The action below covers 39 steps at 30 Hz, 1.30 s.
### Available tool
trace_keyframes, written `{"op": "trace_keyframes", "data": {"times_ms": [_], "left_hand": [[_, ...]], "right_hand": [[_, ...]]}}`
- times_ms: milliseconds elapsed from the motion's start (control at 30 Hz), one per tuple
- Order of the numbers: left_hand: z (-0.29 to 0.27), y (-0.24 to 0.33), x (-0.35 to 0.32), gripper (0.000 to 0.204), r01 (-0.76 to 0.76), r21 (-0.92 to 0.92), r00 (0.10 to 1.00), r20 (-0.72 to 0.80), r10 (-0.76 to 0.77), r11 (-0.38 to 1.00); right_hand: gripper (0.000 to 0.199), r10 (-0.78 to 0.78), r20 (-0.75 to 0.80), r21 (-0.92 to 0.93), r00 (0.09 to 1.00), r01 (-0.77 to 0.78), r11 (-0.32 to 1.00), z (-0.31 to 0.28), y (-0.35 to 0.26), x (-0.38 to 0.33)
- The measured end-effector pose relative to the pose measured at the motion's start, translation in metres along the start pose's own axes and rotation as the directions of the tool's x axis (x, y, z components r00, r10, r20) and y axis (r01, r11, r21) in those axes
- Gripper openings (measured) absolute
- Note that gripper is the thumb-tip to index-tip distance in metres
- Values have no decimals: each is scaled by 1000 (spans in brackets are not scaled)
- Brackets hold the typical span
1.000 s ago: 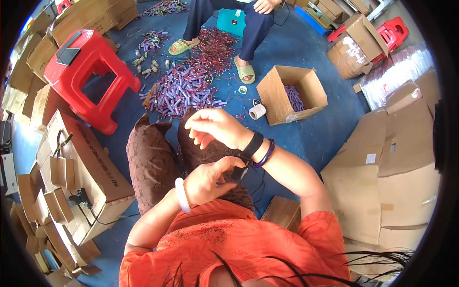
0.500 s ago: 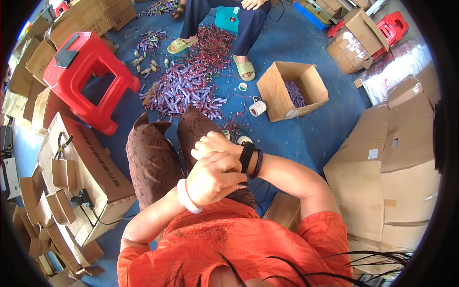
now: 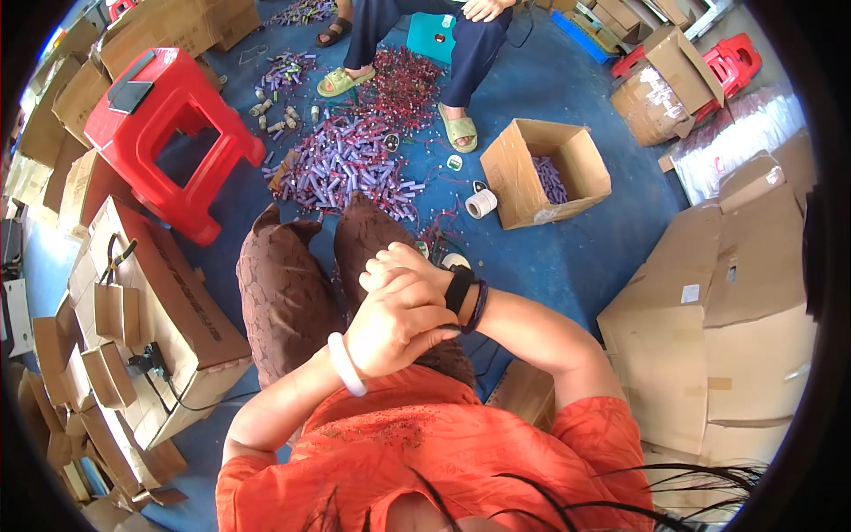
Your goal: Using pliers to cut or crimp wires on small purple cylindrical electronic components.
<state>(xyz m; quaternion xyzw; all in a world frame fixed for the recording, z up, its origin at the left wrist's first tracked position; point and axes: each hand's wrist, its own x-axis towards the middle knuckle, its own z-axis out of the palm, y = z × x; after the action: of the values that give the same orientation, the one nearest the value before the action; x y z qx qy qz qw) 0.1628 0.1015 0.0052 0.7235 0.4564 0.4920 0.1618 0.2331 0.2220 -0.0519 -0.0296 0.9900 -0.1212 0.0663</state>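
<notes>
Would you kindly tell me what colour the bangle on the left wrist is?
The bangle is white, a plain smooth ring, clearest in the head view.

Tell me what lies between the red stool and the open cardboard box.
In the head view, a heap of purple cylinders lies on the blue floor between the red stool and the open cardboard box.

Bright, even daylight fills the room, with soft shadows under the red stool [image 3: 164,133] and the boxes. The view is sharp at centre; fisheye curving bends edges into a black rim.

Orange short-sleeved shirt [image 3: 461,443], brown patterned trousers [image 3: 288,293] — white bangle [image 3: 344,363], black wristband [image 3: 458,288].
</notes>
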Motion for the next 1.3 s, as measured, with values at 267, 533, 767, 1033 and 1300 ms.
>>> {"op": "trace_keyframes", "data": {"times_ms": [267, 533, 767, 1033, 1300], "left_hand": [[0, -5, -2, 22, 41, -2, 993, -108, -41, 999], [-3, -8, 12, 63, 256, 142, 966, 3, -259, 956], [-18, -25, 19, 32, 236, 220, 904, -408, -130, 946], [25, -25, -32, 63, 491, -827, 725, 212, -655, 275], [63, -24, -35, 68, 439, -878, 662, 461, -590, -193]], "right_hand": [[11, 11, -303, 523, 953, 157, 838, 46, 7, -6], [22, -126, -208, -67, 970, 114, 991, 6, -23, -13], [38, 96, -472, 556, 877, 211, 804, -13, -11, 2], [17, 530, -151, 701, 834, 469, -538, -43, 37, -22], [15, 600, -249, 888, 761, 426, -172, -43, 12, -16]]}}
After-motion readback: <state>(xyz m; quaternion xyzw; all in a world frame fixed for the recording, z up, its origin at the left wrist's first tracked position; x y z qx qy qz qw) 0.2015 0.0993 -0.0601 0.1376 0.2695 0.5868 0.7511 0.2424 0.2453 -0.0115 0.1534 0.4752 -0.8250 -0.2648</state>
